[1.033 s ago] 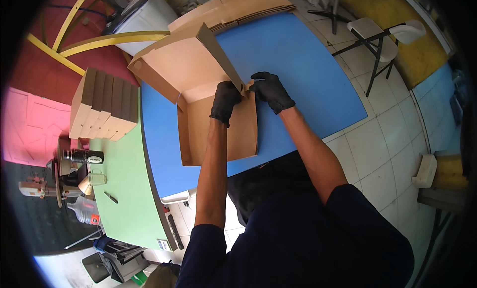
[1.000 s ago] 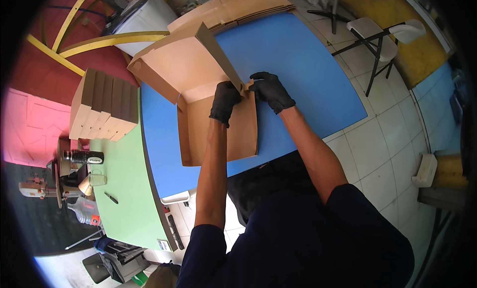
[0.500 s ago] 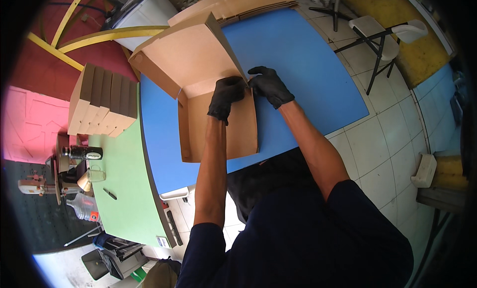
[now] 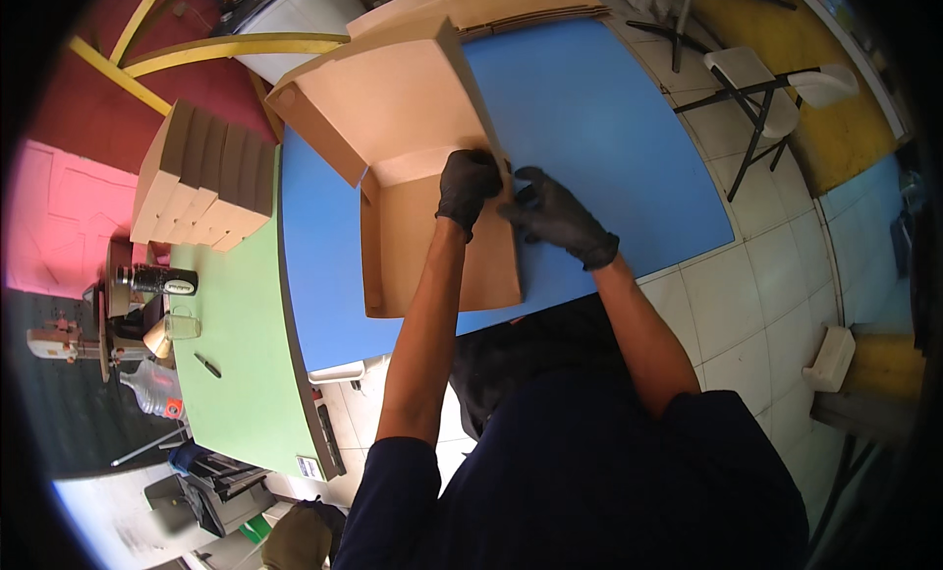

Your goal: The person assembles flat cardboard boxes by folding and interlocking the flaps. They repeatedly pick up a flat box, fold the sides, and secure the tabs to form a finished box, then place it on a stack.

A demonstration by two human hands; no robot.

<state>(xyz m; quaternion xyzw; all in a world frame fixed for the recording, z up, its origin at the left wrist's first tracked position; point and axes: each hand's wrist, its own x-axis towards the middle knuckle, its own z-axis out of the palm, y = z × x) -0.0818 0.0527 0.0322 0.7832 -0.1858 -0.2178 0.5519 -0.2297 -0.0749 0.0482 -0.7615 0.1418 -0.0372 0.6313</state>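
While held at its right-hand edge, stands half formed on the blue bench point(image 4: 609, 128): a flat brown cardboard box point(image 4: 437, 241), base panel lying near, lid panel point(image 4: 378, 108) tipped up and leaning away to the far left. Compared with a second ago, lid raised steeper and swung further back, side wall at the fold now standing more upright; both gloved hands shifted up along the right edge toward the hinge line. Judged from that, folding of the right wall well under way, corner not yet locked.

Left hand point(image 4: 467, 189), black-gloved, clenched on the top of the right wall where it meets the lid. Right hand point(image 4: 555, 216), also black-gloved, pressed just beside it from outside, fingers curled against the same wall; whether pinching the card or only pushing it, cannot tell.

Box itself: plain unprinted kraft card, clean creases, low left wall already raised, near edge open and flat.

Elsewhere: a stack of finished boxes point(image 4: 201, 177) far left on the green bench point(image 4: 246, 373), flat blanks point(image 4: 491, 5) at the far edge, a dark can point(image 4: 157, 280) and a plastic bottle point(image 4: 147, 393) to the left, a white folding chair point(image 4: 766, 84) on the tiled floor to the right.
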